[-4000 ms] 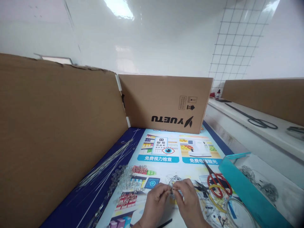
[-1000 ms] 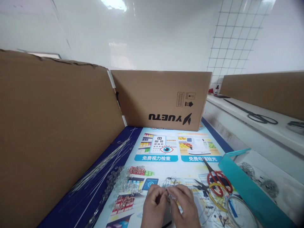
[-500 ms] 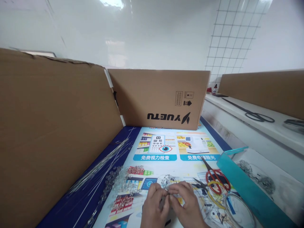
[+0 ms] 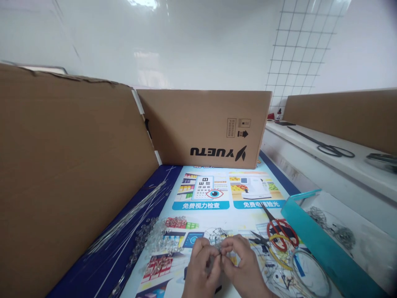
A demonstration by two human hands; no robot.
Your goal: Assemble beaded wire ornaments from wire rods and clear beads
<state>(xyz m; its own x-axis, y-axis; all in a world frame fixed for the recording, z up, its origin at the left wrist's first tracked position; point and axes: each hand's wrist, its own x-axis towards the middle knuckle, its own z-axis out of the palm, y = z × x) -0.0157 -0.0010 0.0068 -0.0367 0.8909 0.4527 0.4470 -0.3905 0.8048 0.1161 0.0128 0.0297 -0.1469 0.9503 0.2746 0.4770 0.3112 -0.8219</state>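
1. My left hand (image 4: 201, 265) and my right hand (image 4: 240, 263) met at the near edge of the desk (image 4: 173, 176), fingertips pinched together on one small wire-and-bead piece (image 4: 221, 247).
2. Both hands were closed narrow on that piece. It sat between my thumbs and forefingers, raised just off the printed poster (image 4: 217, 194) that covered the desk.
3. The piece lay straight ahead of both hands, neither one nearer than the other. I could not tell its long axis, since my fingers hid most of it.
4. Just beyond my fingertips a loose wire tangle (image 4: 217, 234) rested on the poster, close to the held piece.
5. To my left lay a heap of clear beads (image 4: 158, 238), and farther left a bundle of thin straight wires (image 4: 130, 221) ran diagonally along the desk's left edge beside the cardboard wall (image 4: 71, 174).
6. To my right, near my right hand, lay red-handled scissors (image 4: 279, 229), a dark pair of pliers (image 4: 260, 240) and a wire ring (image 4: 310, 273).
7. A teal tray (image 4: 313, 244) stood at the desk's right edge holding more wirework.
8. A cardboard box (image 4: 204, 128) closed the far edge. Nothing stood between my hands and the piece.
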